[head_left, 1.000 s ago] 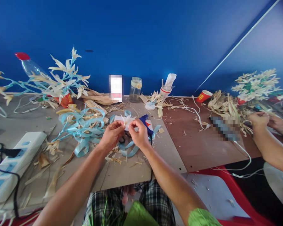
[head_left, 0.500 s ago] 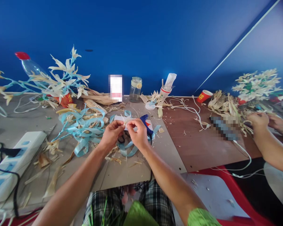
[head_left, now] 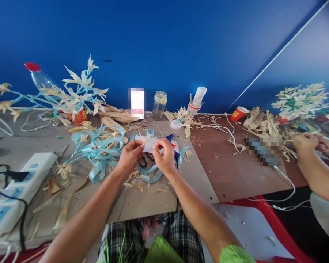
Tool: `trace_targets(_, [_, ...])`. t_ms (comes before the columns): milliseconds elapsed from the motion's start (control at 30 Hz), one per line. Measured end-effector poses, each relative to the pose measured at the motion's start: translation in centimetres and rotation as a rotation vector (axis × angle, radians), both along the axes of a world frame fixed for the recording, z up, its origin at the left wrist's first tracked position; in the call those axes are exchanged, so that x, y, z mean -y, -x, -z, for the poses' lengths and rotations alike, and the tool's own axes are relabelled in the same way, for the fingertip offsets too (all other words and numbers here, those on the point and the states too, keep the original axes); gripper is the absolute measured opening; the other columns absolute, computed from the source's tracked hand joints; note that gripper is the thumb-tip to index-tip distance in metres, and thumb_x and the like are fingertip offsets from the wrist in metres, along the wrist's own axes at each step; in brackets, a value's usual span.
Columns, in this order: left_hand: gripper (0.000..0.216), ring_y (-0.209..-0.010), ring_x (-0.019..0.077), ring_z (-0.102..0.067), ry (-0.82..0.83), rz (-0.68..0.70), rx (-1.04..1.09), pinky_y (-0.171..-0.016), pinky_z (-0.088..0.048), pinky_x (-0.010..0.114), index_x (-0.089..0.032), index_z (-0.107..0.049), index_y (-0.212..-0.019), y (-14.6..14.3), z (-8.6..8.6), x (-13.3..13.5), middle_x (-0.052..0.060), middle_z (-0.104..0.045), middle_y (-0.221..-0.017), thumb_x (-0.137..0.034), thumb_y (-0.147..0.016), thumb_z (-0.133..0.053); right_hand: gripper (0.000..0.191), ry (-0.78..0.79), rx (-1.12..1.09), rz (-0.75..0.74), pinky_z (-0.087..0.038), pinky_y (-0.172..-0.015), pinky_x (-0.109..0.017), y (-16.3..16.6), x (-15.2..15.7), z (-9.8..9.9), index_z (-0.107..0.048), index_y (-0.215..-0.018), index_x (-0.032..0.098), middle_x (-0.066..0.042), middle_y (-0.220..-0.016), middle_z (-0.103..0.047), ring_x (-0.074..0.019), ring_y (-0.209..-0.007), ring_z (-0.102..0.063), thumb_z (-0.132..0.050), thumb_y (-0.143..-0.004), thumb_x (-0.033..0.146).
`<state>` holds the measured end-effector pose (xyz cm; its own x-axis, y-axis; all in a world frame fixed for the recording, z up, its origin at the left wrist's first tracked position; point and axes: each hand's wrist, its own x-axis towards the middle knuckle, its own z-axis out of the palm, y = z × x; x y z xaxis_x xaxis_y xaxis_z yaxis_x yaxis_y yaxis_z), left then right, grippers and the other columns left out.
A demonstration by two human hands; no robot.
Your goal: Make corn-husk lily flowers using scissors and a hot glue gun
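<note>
My left hand [head_left: 129, 157] and my right hand [head_left: 166, 157] are held close together above the table, each with its fingers pinched on a small pale husk flower [head_left: 146, 139]. Beneath the hands lie black-handled scissors [head_left: 143, 161], a blue glue gun [head_left: 173, 145] and a loop of light-blue ribbon [head_left: 149, 174]. A tangle of the same ribbon [head_left: 98, 148] with husk pieces lies just left of my left hand.
A white power strip [head_left: 15, 190] with a black cord lies at the left. Husk-flower branches [head_left: 71, 95], a bottle, a glass jar [head_left: 159, 105] and cups stand along the blue wall. Another person's hands [head_left: 311, 144] work on husks at the right, by white cables.
My hands have stayed together on the husk flower, with the fingers shifting slightly on it. The view has drifted a little, so everything sits slightly right and lower.
</note>
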<state>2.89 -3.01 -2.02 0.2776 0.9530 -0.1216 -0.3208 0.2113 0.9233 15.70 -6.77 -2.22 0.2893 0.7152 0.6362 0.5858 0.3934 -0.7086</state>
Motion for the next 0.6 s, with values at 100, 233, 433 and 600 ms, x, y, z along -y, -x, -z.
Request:
trace_targets(100, [0.024,-0.045,0.0024,-0.039,-0.020,-0.006,-0.026,-0.043,-0.029,0.016,-0.015,-0.056,-0.076,0.02,0.16,-0.10,-0.006,-0.049,-0.060,-0.024,-0.061,-0.072,0.011,-0.009,-0.023,-0.019,-0.040,-0.064,-0.026,-0.02,-0.04,0.05,-0.047,-0.066,0.019,0.001,-0.066,-0.049,-0.0129,-0.064,-0.047,-0.050,-0.075,0.013])
trace_targets(233, [0.022,-0.044,0.0038,-0.038,-0.091,0.008,-0.131,-0.043,-0.028,0.017,-0.016,-0.056,-0.079,-0.23,0.61,0.12,-0.006,-0.048,-0.057,-0.027,-0.065,-0.069,0.007,0.024,0.007,-0.040,-0.042,-0.068,-0.028,0.31,-0.05,0.11,-0.055,-0.073,0.019,-0.002,-0.074,-0.057,-0.0141,-0.070,-0.052,-0.054,-0.080,0.020])
trace_targets(433, [0.022,-0.044,0.0054,-0.039,-0.144,0.007,-0.252,-0.042,-0.029,0.018,-0.016,-0.056,-0.079,-0.36,0.30,0.50,-0.006,-0.048,-0.055,-0.029,-0.065,-0.068,0.007,0.053,0.083,-0.007,-0.041,-0.070,-0.029,0.39,-0.10,0.27,-0.054,-0.071,0.019,-0.002,-0.074,-0.059,-0.0147,-0.070,-0.053,-0.055,-0.076,0.014])
trace_targets(600, [0.024,-0.046,0.0064,-0.043,-0.155,0.009,-0.275,-0.045,-0.033,0.019,-0.016,-0.057,-0.080,-0.40,0.28,0.62,-0.005,-0.052,-0.059,-0.031,-0.064,-0.068,0.011,0.065,0.126,-0.001,-0.039,-0.068,-0.028,0.47,-0.04,0.19,-0.048,-0.067,0.020,0.000,-0.069,-0.055,-0.0146,-0.068,-0.051,-0.052,-0.073,0.011])
